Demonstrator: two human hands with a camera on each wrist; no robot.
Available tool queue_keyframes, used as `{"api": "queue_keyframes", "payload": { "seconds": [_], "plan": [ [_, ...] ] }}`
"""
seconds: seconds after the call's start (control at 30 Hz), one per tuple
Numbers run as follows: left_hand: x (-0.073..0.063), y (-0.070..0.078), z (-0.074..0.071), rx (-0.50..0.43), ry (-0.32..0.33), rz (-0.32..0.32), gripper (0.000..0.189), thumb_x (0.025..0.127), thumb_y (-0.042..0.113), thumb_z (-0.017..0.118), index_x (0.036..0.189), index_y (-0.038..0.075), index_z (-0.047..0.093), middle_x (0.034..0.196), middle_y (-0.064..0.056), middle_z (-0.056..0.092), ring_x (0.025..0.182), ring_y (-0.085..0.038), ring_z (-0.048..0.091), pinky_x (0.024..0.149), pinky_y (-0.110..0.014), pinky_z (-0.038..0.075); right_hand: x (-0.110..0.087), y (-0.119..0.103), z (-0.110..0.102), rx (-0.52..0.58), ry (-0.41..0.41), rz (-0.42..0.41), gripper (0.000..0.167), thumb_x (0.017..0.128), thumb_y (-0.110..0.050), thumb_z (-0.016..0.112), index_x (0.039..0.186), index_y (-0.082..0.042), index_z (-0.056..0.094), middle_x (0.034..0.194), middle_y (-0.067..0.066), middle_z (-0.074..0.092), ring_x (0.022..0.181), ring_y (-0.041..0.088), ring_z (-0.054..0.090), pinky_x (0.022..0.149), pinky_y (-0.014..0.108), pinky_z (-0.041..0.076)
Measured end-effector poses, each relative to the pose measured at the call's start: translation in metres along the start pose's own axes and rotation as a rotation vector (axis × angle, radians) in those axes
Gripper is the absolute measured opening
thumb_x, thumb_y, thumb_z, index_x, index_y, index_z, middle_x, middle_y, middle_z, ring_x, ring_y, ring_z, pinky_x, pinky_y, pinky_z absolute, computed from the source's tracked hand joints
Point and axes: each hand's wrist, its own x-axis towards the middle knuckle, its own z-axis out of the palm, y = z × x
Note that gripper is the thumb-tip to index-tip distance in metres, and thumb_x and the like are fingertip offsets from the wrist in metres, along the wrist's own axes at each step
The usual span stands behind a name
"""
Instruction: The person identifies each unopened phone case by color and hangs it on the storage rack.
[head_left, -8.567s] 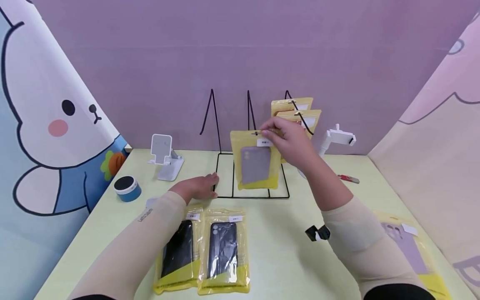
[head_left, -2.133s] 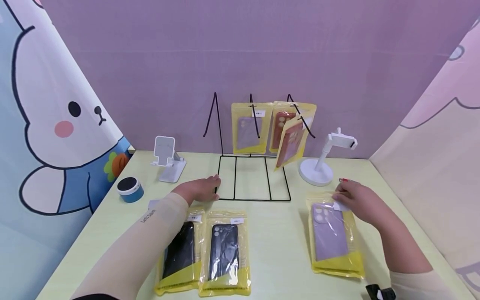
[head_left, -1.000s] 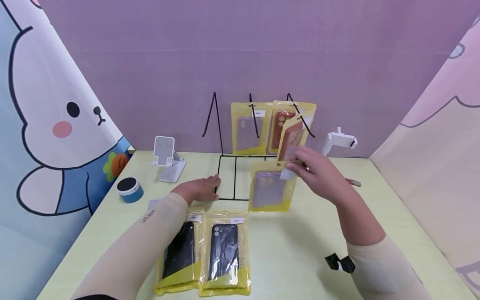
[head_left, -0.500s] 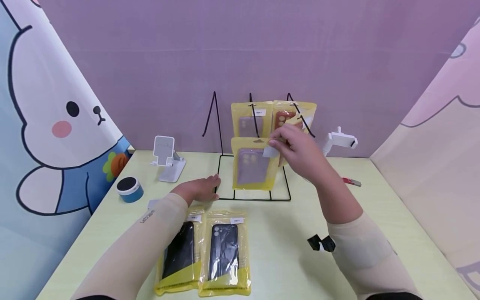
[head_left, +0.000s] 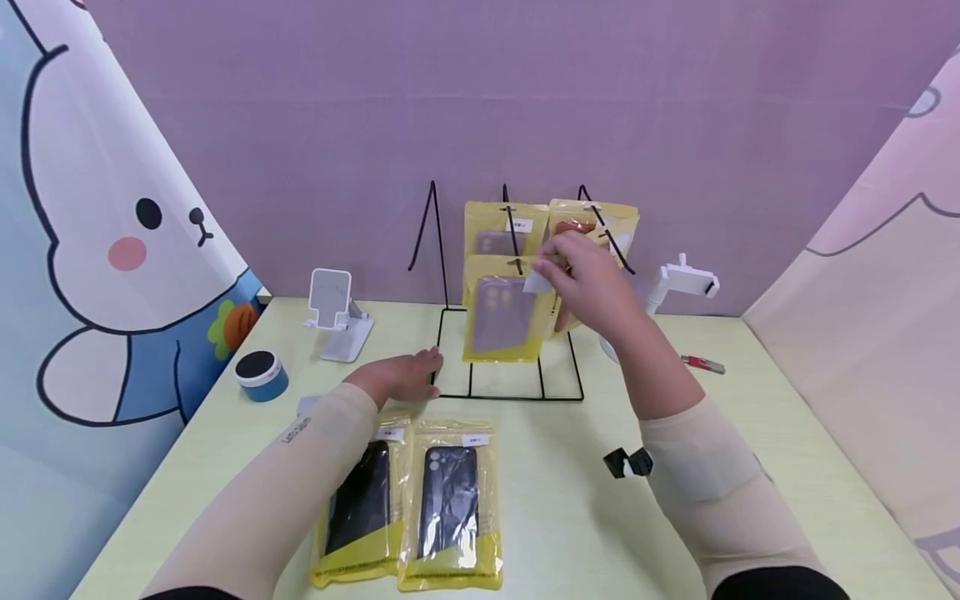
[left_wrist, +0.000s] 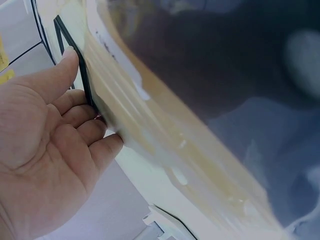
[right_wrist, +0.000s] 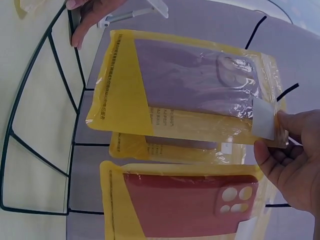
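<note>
My right hand (head_left: pixel 588 279) pinches the top corner of a yellow zip bag with a purple phone case (head_left: pixel 501 312), beside its white label. The bag's hang hole is at the tip of the middle hook on the black wire rack (head_left: pixel 525 398); in the right wrist view the hook tip (right_wrist: pixel 288 92) shows right at its top edge. Another bagged purple case (head_left: pixel 506 218) hangs farther back on that hook. Bagged red cases (right_wrist: pixel 195 205) hang on the right hook. My left hand (head_left: pixel 401 377) holds the rack's base at its left side, thumb (left_wrist: pixel 70 62) against the wire.
Two bagged black cases (head_left: pixel 448 500) lie on the table in front, one partly under my left forearm. A white phone stand (head_left: pixel 341 321) and blue jar (head_left: pixel 261 377) stand left. A white stand (head_left: pixel 678 279) and red USB stick (head_left: pixel 703 364) are right. The left hook (head_left: pixel 422 225) is bare.
My right hand has picked up the bagged purple case from the table's right side, carried it left and raised it to the middle hook's tip. The left hand has stayed at the rack.
</note>
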Motion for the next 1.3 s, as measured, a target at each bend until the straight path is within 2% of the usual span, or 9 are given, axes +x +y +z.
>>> {"api": "queue_keyframes", "payload": {
  "seconds": [0.23, 0.47, 0.67, 0.8, 0.93, 1.1, 1.17, 1.3],
  "plan": [
    [-0.001, -0.001, 0.000, 0.002, -0.001, 0.012, 0.074, 0.103, 0.031, 0.050, 0.156, 0.000, 0.010, 0.163, -0.021, 0.002, 0.151, -0.036, 0.007, 0.125, -0.047, 0.010, 0.018, 0.010, 0.005, 0.007, 0.002, 0.074, 0.028, 0.100, -0.038, 0.055, 0.110, -0.013, 0.060, 0.099, 0.003, 0.056, 0.083, 0.022, 0.050, 0.071, 0.036, 0.043],
    [0.000, -0.002, 0.000, 0.004, -0.003, 0.006, 0.074, 0.103, 0.032, 0.049, 0.157, 0.003, 0.009, 0.164, -0.019, 0.001, 0.152, -0.034, 0.006, 0.125, -0.046, 0.010, 0.032, 0.013, 0.007, 0.009, 0.004, 0.107, 0.033, 0.100, -0.044, 0.053, 0.112, -0.015, 0.060, 0.099, 0.002, 0.056, 0.081, 0.023, 0.050, 0.068, 0.036, 0.044],
    [0.000, -0.001, -0.001, 0.001, -0.002, 0.004, 0.074, 0.103, 0.032, 0.050, 0.157, 0.002, 0.010, 0.164, -0.019, 0.002, 0.152, -0.034, 0.007, 0.125, -0.046, 0.011, 0.043, 0.015, 0.009, 0.016, 0.001, 0.146, 0.033, 0.100, -0.043, 0.053, 0.116, -0.015, 0.060, 0.102, 0.002, 0.059, 0.084, 0.022, 0.053, 0.071, 0.036, 0.046],
    [0.000, -0.001, -0.001, -0.005, -0.005, 0.004, 0.074, 0.103, 0.032, 0.050, 0.157, 0.003, 0.009, 0.164, -0.019, 0.001, 0.152, -0.034, 0.006, 0.125, -0.047, 0.010, 0.049, 0.016, 0.010, 0.003, 0.002, 0.170, 0.032, 0.100, -0.043, 0.053, 0.116, -0.016, 0.060, 0.106, 0.001, 0.059, 0.088, 0.021, 0.054, 0.075, 0.037, 0.046],
    [0.001, -0.001, 0.000, 0.004, -0.002, 0.002, 0.074, 0.103, 0.032, 0.050, 0.157, 0.003, 0.009, 0.164, -0.019, 0.001, 0.152, -0.034, 0.007, 0.125, -0.046, 0.010, 0.051, 0.016, 0.009, -0.008, 0.003, 0.187, 0.031, 0.100, -0.044, 0.052, 0.114, -0.017, 0.060, 0.105, 0.001, 0.058, 0.086, 0.022, 0.053, 0.075, 0.037, 0.045],
    [0.002, 0.001, 0.001, 0.001, -0.006, -0.003, 0.074, 0.103, 0.033, 0.050, 0.157, 0.003, 0.010, 0.164, -0.018, 0.001, 0.152, -0.033, 0.007, 0.125, -0.046, 0.011, 0.048, 0.017, 0.008, 0.015, -0.008, 0.212, 0.043, 0.099, -0.047, 0.053, 0.129, -0.018, 0.056, 0.107, 0.001, 0.059, 0.087, 0.021, 0.054, 0.075, 0.037, 0.046],
    [0.002, 0.001, 0.001, -0.002, -0.008, -0.002, 0.074, 0.102, 0.033, 0.050, 0.157, 0.003, 0.010, 0.164, -0.018, 0.001, 0.152, -0.033, 0.007, 0.125, -0.046, 0.010, 0.044, 0.019, 0.007, 0.028, -0.019, 0.233, 0.052, 0.098, -0.050, 0.053, 0.140, -0.019, 0.050, 0.111, 0.001, 0.059, 0.093, 0.021, 0.055, 0.080, 0.038, 0.049],
    [0.002, 0.001, 0.000, 0.003, -0.004, 0.000, 0.074, 0.102, 0.032, 0.051, 0.157, 0.001, 0.010, 0.164, -0.019, 0.002, 0.152, -0.035, 0.007, 0.125, -0.047, 0.010, 0.033, 0.023, 0.006, 0.078, -0.030, 0.259, 0.068, 0.096, -0.050, 0.056, 0.154, -0.021, 0.032, 0.130, 0.005, 0.056, 0.114, 0.020, 0.056, 0.096, 0.041, 0.050]
  ]
}}
